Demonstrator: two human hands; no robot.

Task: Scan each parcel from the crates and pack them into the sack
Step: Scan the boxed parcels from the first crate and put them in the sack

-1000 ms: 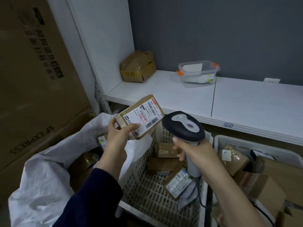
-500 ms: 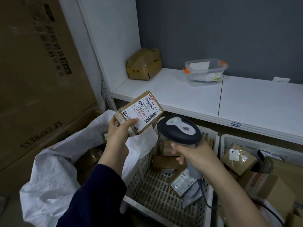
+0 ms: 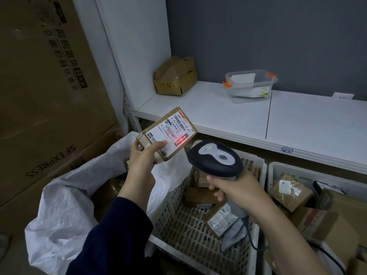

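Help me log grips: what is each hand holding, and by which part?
Left hand grips the parcel by its lower-left end; right hand grips the scanner by its handle.

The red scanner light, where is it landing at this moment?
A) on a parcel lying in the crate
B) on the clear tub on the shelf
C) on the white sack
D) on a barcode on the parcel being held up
D: the red line lies across a barcode on the label of the parcel held by the left hand, with the scanner in the right hand aimed at it.
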